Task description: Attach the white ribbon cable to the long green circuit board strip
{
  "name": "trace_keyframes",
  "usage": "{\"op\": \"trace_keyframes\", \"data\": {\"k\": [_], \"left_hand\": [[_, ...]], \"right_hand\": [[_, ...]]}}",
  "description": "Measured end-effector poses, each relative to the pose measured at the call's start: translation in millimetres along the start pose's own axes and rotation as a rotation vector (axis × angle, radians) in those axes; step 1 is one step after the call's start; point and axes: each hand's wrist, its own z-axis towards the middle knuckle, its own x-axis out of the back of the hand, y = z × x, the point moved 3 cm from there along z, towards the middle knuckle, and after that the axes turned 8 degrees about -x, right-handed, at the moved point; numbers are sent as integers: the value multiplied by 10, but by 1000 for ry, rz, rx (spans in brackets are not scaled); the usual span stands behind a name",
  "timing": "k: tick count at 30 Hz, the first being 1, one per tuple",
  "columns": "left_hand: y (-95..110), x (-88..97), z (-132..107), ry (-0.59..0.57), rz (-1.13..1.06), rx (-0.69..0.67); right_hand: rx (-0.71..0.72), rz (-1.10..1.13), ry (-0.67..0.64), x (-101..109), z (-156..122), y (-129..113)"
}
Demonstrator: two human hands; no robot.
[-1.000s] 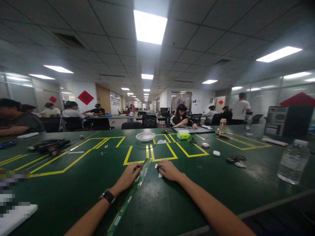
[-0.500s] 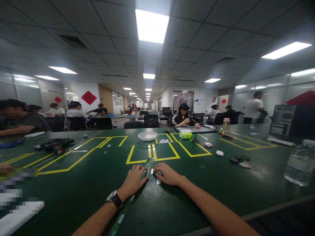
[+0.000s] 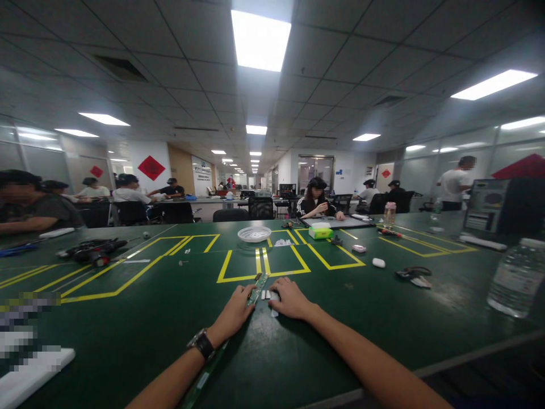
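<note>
A long, narrow green circuit board strip [image 3: 259, 286] slants away from me across the table. My left hand [image 3: 233, 315], wearing a watch [image 3: 201, 343] on its wrist, is closed around the strip near its far end. The near part of the strip runs under my left forearm. Just right of the strip, small white pieces [image 3: 265, 295] lie on the table. My right hand [image 3: 293, 299] rests beside them with fingers stretched forward and down, the fingertips over a white piece. Another white piece [image 3: 275, 312] shows below its thumb.
A white basket [image 3: 254, 234] stands ahead among yellow tape outlines, near a green tissue pack [image 3: 320, 231]. On the right are a water bottle [image 3: 516, 278], a white case [image 3: 378, 263] and a computer tower [image 3: 489, 207]. Dark tools [image 3: 96, 251] lie left. A person sits opposite.
My right hand's fingers have shifted and straightened a little, and two small white pieces now show side by side by them. My left hand stays on the strip. The standing person moved right.
</note>
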Motion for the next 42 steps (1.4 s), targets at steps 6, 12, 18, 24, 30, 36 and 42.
{"op": "trace_keyframes", "data": {"k": [6, 12, 18, 24, 30, 36, 42], "left_hand": [[16, 13, 4, 6, -4, 49], [-6, -25, 30, -35, 180, 68], [91, -32, 30, -70, 291, 51], [95, -26, 21, -41, 271, 59], [-14, -35, 59, -17, 150, 113], [-75, 37, 103, 56, -205, 146], [-26, 149, 135, 273, -481, 177]], "right_hand": [[-33, 118, 16, -14, 17, 32], [-59, 244, -21, -13, 21, -1], [-61, 284, -14, -32, 30, -18], [-50, 344, -5, -41, 21, -17], [-30, 357, 4, -46, 15, -27], [-46, 466, -14, 6, 11, -29], [-136, 653, -72, 7, 45, 12]]}}
